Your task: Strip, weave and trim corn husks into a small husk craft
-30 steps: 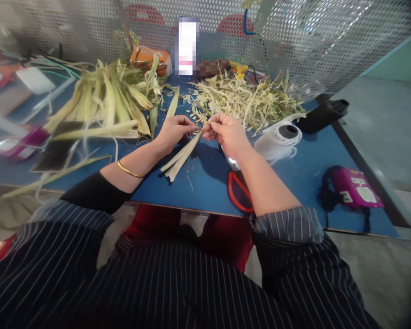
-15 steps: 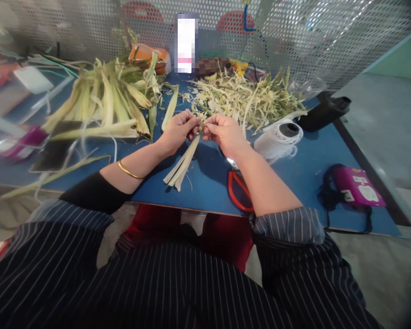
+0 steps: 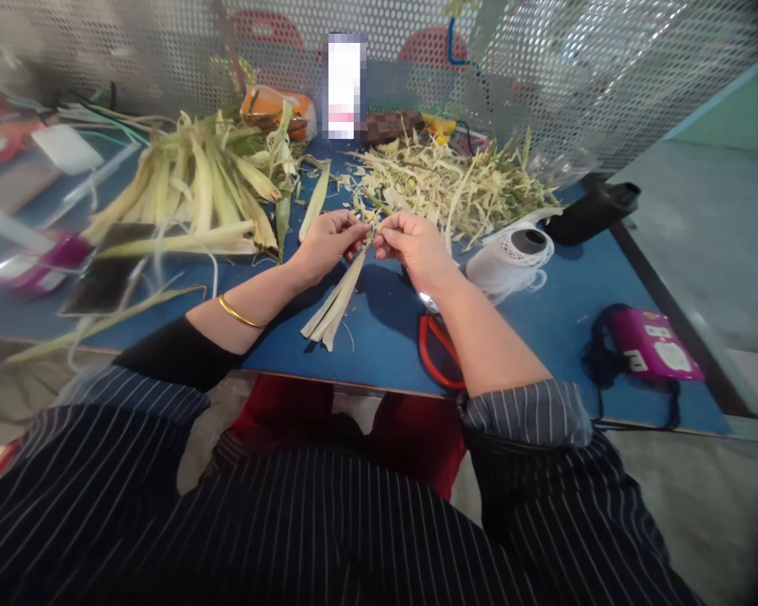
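A small bundle of dried corn husk strips (image 3: 336, 310) hangs fanned out below my fingertips, its loose ends pointing toward the table's front edge. With thumb and forefinger pinched together, my left hand (image 3: 329, 244) is closed at the bundle's narrow top. My right hand (image 3: 413, 246) pinches the same spot from the other side, fingertips almost touching the left ones. Whether a thread runs between the fingers is too small to tell. Close to my right wrist stands a cone of white thread (image 3: 509, 263). Red-handled scissors (image 3: 430, 358) lie partly under my right forearm.
Whole corn husks (image 3: 195, 181) are heaped at the back left, and shredded husk scraps (image 3: 455, 185) at the back right. A phone (image 3: 343, 88) stands upright by the perforated metal screen (image 3: 511, 76). A black bottle-like object (image 3: 597, 212) and a purple box with a cable (image 3: 655, 343) lie at right.
The hands stay pinched at the bundle's top, with only slight finger movement. The whole view has shifted a little; nothing has been let go.
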Available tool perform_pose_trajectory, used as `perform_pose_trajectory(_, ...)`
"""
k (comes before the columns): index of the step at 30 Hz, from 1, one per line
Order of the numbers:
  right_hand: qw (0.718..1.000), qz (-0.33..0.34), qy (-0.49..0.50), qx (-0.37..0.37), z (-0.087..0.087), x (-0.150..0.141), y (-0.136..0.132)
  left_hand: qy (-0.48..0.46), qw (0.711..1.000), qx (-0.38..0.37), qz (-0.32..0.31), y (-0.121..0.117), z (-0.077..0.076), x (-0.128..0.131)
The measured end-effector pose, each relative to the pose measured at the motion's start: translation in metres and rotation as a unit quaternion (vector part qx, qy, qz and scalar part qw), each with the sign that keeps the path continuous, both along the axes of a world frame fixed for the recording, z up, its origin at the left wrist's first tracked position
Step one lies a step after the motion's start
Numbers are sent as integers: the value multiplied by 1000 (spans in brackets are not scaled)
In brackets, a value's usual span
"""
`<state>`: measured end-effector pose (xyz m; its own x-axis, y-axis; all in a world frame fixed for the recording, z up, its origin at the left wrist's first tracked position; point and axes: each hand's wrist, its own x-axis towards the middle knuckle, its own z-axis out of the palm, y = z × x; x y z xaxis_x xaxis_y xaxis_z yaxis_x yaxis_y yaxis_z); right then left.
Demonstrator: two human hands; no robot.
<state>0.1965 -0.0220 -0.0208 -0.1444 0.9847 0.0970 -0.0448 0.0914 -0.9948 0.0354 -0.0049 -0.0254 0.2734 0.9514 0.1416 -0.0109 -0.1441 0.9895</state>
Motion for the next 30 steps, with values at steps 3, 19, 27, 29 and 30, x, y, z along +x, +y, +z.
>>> perform_pose_trajectory(3, 995, 5, -65, 72, 1, 3, 0, -6, 999, -52, 9, -1, 2, -2)
perform_pose_trajectory(19, 976, 53, -166, 131, 0, 2, -5, 59, 988, -68, -123, -5, 0, -7)
perform_pose_trajectory(27, 981, 16, -152, 118, -1, 3, -2, 52, 983, -102, -141, -5, 6, -8)
perform_pose_trajectory(29, 983, 18, -139, 122, 1, 3, -4, 46, 984, -113, -132, -4, 5, -8)
perform_pose_trajectory(30, 982, 25, -139, 123, 2, 3, -5, 45, 984, -117, -127, -3, 4, -8)
